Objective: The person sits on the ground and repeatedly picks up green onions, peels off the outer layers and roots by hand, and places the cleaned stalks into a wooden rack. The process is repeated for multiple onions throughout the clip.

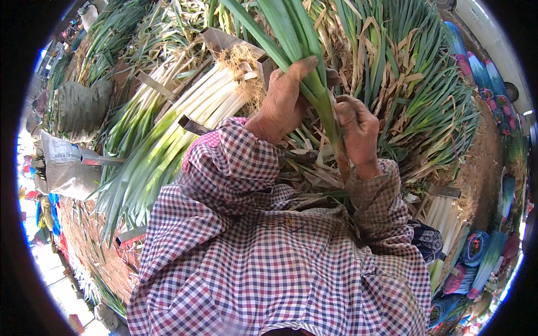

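In front of my chest my left hand [282, 103] is wrapped around a large green onion [325, 111], just below where its leaves fan out. The leaves point away from me, and the brown, soiled lower stalk runs down towards my right forearm. My right hand [358, 130] is against the side of that stalk, fingers bent and pinching its pale, dry outer sheath. Its root end is hidden behind the right wrist and sleeve. Left of my hands lies a stack of clean white-stalked onions [201, 103], roots facing away, in a metal rack [156, 86].
Untrimmed green onions [424, 109] are heaped to the right and ahead. Dry leaf scraps [321, 170] litter the ground below my hands. A white sack [63, 164] and a grey-green bundle [82, 109] stand at left. Rolled blue-and-pink netting [477, 248] and more white stalks [441, 216] lie at right.
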The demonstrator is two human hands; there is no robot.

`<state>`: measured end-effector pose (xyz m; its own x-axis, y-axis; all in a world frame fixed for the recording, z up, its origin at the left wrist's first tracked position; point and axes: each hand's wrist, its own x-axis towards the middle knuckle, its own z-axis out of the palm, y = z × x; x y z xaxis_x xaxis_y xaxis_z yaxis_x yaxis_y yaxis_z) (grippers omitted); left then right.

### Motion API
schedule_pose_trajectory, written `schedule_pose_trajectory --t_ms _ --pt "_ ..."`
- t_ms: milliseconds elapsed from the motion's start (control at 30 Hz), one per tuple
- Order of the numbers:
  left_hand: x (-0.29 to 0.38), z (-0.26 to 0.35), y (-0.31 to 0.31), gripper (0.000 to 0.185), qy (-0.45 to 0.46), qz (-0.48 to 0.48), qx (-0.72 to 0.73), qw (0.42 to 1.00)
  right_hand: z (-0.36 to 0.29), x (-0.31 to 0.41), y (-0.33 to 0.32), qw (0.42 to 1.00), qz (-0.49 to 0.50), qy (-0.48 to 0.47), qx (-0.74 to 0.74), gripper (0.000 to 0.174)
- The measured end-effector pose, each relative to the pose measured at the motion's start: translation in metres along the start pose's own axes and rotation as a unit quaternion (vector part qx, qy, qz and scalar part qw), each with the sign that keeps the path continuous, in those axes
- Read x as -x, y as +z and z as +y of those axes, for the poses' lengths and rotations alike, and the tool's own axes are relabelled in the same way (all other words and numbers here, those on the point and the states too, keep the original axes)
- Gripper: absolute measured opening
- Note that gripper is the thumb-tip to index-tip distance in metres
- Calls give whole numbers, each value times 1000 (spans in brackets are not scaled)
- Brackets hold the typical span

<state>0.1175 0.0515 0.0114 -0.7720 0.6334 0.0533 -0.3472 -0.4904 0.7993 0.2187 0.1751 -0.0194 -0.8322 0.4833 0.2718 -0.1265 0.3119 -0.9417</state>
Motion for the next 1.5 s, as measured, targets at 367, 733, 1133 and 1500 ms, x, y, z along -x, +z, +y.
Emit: schedule_pose_trajectory --t_ms 367,733,1133,1500 --pt "-16 34 -6 53 68 3 78 995 -15 -24 6 904 72 168 -387 17" --pt "-23 50 -89 35 146 75 176 971 -19 18 -93 981 -140 72 -113 34" --pt "-12 51 -81 36 147 51 186 970 -41 22 -46 939 -121 -145 288 36" --pt "-1 43 -64 45 155 59 211 963 -37 22 11 879 -74 -370 292 28"
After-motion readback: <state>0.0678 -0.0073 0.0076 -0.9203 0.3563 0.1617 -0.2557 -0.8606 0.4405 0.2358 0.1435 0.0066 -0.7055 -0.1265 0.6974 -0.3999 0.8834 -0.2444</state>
